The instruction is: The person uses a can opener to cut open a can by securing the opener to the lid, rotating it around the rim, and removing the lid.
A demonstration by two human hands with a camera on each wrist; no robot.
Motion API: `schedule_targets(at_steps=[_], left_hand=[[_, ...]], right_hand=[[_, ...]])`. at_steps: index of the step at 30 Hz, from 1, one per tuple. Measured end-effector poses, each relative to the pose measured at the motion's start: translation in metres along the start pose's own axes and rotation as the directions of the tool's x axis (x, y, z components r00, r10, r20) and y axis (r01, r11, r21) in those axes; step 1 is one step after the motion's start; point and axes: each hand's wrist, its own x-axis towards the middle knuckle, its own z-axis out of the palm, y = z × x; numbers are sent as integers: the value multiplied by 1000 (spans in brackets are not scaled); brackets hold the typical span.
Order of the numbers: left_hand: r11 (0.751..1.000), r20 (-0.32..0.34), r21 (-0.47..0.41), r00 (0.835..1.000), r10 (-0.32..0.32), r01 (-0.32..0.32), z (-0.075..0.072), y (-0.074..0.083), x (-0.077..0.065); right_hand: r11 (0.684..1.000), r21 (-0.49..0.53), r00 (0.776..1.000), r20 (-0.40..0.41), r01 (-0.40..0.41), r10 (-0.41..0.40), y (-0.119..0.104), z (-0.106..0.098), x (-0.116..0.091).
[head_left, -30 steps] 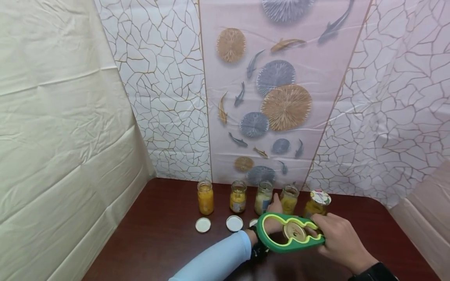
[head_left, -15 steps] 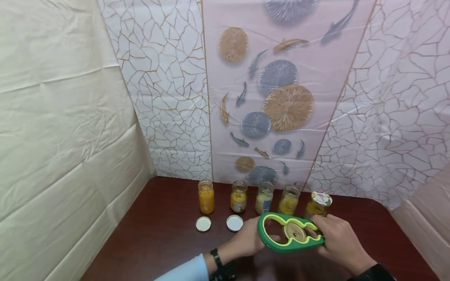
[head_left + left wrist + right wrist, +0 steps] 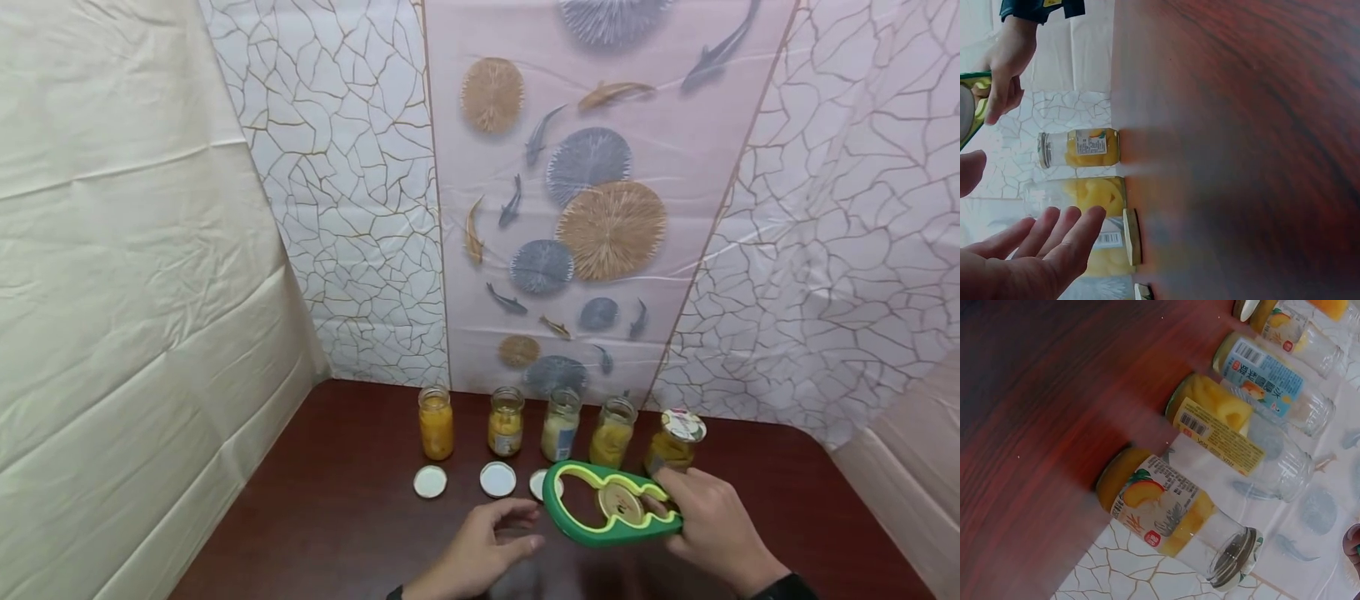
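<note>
My right hand [image 3: 712, 525] grips one end of a green jar opener [image 3: 573, 529] with a yellow-lined, scalloped opening. A gold jar lid [image 3: 621, 503] sits within that opening. To its left, my left hand [image 3: 480, 546] hovers over the table, fingers loosely bent and holding nothing; the left wrist view also shows that palm [image 3: 1029, 269] bare. Behind the opener stands an uncapped jar of yellow fruit [image 3: 611, 433]. Beside it, the rightmost jar [image 3: 1166, 509] wears a patterned lid [image 3: 684, 425]. Only a fingertip of the right hand enters the right wrist view.
Further left in the row are three uncapped jars: one with orange contents [image 3: 437, 425], a shorter one [image 3: 506, 423] and a blue-labelled one [image 3: 561, 427]. Loose lids lie before them: a left one [image 3: 430, 482], a middle one [image 3: 498, 479] and one partly behind the opener [image 3: 537, 483].
My left hand has drawn back from beside the fourth jar, down and left toward me, uncovering the third lid. The right hand keeps the jar opener in nearly the same spot.
</note>
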Motion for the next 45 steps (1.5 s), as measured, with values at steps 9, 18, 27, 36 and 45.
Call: schedule_targets(at_steps=[9, 18, 27, 36, 45], left_hand=[[997, 50, -77, 998, 32, -28, -3, -1, -5], [901, 230, -423, 950, 210, -97, 15, 21, 2], [744, 349, -664, 910, 225, 70, 44, 42, 8], [667, 395, -723, 900, 186, 180, 53, 44, 14], [671, 386, -720, 906, 174, 177, 54, 50, 17]], right_hand=[[1000, 25, 1000, -10, 10, -10, -4, 4, -1], [998, 54, 1000, -5, -25, 26, -15, 7, 0], [994, 106, 1000, 11, -10, 9, -30, 14, 7], [994, 94, 998, 21, -59, 57, -36, 14, 5], [991, 132, 999, -24, -36, 39, -35, 15, 10]])
